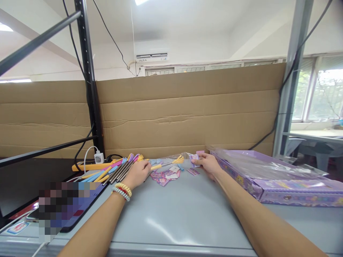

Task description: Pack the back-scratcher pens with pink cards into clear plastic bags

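Note:
My left hand (pixel 139 173) rests knuckles-up on the grey table (pixel 184 210), fingers curled at the near end of a row of coloured stick tools (pixel 118 170) with small hand-shaped tips. Coiled bands sit on that wrist. What the fingers hold, if anything, is hidden. My right hand (pixel 207 163) pinches a small purple card (pixel 194 158) between thumb and fingers. A heap of small purple and pink cards (pixel 166 175) lies between both hands, and one loose card (pixel 193 171) lies just below the right hand.
A flat purple box (pixel 281 189) under clear plastic wrap fills the right side. A cardboard wall (pixel 187 114) closes the back. A black metal rack post (pixel 88 78) with cables and a white plug stands at the left. A dark tablet (pixel 66 210) lies at the near left.

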`<move>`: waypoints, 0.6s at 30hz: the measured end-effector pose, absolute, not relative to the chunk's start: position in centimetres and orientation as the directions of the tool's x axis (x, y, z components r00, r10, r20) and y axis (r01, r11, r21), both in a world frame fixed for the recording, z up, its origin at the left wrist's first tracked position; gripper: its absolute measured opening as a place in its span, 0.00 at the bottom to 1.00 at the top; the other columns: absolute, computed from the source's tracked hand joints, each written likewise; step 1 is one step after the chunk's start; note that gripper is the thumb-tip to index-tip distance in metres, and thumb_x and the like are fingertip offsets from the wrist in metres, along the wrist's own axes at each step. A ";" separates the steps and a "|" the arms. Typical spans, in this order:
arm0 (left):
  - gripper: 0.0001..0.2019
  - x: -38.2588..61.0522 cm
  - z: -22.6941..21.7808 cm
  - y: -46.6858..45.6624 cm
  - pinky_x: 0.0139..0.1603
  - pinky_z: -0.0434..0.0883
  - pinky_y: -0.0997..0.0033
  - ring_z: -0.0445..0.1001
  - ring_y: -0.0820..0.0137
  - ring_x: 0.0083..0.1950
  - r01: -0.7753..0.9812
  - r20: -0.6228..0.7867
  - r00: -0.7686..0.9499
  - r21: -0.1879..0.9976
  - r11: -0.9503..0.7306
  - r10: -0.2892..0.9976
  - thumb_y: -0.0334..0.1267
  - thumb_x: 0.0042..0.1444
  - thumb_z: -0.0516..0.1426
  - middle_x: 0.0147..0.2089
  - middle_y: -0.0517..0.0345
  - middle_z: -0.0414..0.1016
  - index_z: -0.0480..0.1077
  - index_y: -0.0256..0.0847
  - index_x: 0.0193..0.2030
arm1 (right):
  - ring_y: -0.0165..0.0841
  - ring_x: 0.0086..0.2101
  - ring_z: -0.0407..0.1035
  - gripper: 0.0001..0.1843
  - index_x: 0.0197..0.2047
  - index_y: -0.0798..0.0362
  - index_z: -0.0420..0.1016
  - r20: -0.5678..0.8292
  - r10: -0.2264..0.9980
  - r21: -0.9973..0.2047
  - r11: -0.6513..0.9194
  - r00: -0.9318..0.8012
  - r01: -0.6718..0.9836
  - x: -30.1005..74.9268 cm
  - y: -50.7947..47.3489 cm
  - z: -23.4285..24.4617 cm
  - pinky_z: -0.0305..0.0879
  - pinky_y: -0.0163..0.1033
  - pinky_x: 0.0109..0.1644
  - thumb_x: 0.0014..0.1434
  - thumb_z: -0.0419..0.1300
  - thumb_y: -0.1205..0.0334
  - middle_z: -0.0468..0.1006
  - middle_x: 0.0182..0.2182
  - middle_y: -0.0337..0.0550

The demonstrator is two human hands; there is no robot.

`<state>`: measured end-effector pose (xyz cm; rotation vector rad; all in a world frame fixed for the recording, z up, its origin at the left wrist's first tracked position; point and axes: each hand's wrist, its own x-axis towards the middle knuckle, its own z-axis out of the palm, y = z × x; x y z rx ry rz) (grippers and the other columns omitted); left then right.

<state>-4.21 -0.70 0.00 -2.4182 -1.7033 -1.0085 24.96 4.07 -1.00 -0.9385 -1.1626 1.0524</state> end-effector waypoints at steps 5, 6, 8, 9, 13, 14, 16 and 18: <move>0.15 -4.3 -0.1 -0.5 0.29 0.56 0.71 0.64 0.70 0.28 0.838 0.512 0.220 0.337 -0.429 0.830 0.42 0.57 0.43 0.24 0.59 0.67 0.60 0.41 0.23 | 0.32 0.26 0.70 0.18 0.28 0.55 0.73 0.297 0.955 -0.951 0.294 -0.022 -0.094 24.7 4.0 -1.3 0.69 0.35 0.28 0.31 0.71 0.61 0.77 0.24 0.42; 0.15 -4.4 -0.2 -0.4 0.29 0.56 0.71 0.64 0.69 0.28 0.844 0.510 0.213 0.334 -0.420 0.833 0.42 0.57 0.43 0.24 0.59 0.67 0.60 0.41 0.23 | 0.31 0.25 0.70 0.17 0.28 0.55 0.73 0.309 0.951 -0.950 0.306 -0.035 -0.070 24.6 4.0 -1.4 0.68 0.34 0.26 0.34 0.70 0.58 0.76 0.24 0.41; 0.15 -4.5 -0.3 -0.2 0.30 0.56 0.71 0.65 0.69 0.28 0.859 0.511 0.182 0.333 -0.388 0.840 0.42 0.57 0.43 0.24 0.58 0.68 0.60 0.41 0.23 | 0.30 0.23 0.67 0.15 0.28 0.55 0.72 0.308 0.951 -0.952 0.307 -0.040 -0.017 24.4 4.0 -1.4 0.65 0.33 0.22 0.40 0.67 0.54 0.74 0.22 0.40; 0.15 -4.5 -0.3 -0.1 0.30 0.56 0.70 0.65 0.69 0.29 0.866 0.514 0.164 0.333 -0.372 0.842 0.42 0.57 0.43 0.25 0.58 0.68 0.61 0.41 0.23 | 0.29 0.21 0.66 0.14 0.27 0.55 0.72 0.291 0.956 -0.957 0.291 -0.038 -0.002 24.3 4.0 -1.5 0.64 0.33 0.20 0.42 0.65 0.53 0.73 0.20 0.39; 0.15 -4.6 -0.4 0.1 0.30 0.56 0.70 0.66 0.68 0.30 0.885 0.525 0.126 0.323 -0.335 0.842 0.42 0.57 0.43 0.26 0.56 0.69 0.61 0.41 0.23 | 0.31 0.18 0.66 0.09 0.29 0.54 0.71 0.212 0.976 -0.977 0.211 -0.050 -0.019 24.0 4.1 -1.5 0.64 0.35 0.18 0.44 0.62 0.59 0.73 0.18 0.40; 0.15 -4.6 -0.4 0.1 0.30 0.55 0.70 0.66 0.68 0.30 0.888 0.524 0.129 0.317 -0.334 0.842 0.42 0.57 0.43 0.26 0.56 0.69 0.61 0.41 0.23 | 0.31 0.18 0.67 0.08 0.29 0.54 0.71 0.212 0.976 -0.977 0.211 -0.056 -0.019 24.0 4.2 -1.6 0.65 0.35 0.19 0.44 0.61 0.60 0.74 0.19 0.41; 0.15 -4.5 -0.3 -0.1 0.30 0.56 0.70 0.65 0.68 0.29 0.889 0.517 0.144 0.307 -0.340 0.844 0.42 0.57 0.43 0.25 0.57 0.69 0.60 0.41 0.23 | 0.32 0.21 0.69 0.06 0.28 0.54 0.71 0.237 0.971 -0.971 0.237 -0.040 0.009 24.1 4.3 -1.7 0.68 0.36 0.23 0.45 0.61 0.63 0.75 0.21 0.42; 0.14 -4.4 -0.2 -0.3 0.30 0.56 0.70 0.65 0.69 0.29 0.882 0.507 0.173 0.302 -0.362 0.845 0.41 0.57 0.43 0.25 0.57 0.69 0.61 0.41 0.23 | 0.32 0.21 0.69 0.04 0.26 0.55 0.71 0.260 0.965 -0.962 0.259 0.004 0.088 24.2 4.5 -1.9 0.69 0.37 0.24 0.45 0.61 0.64 0.74 0.20 0.41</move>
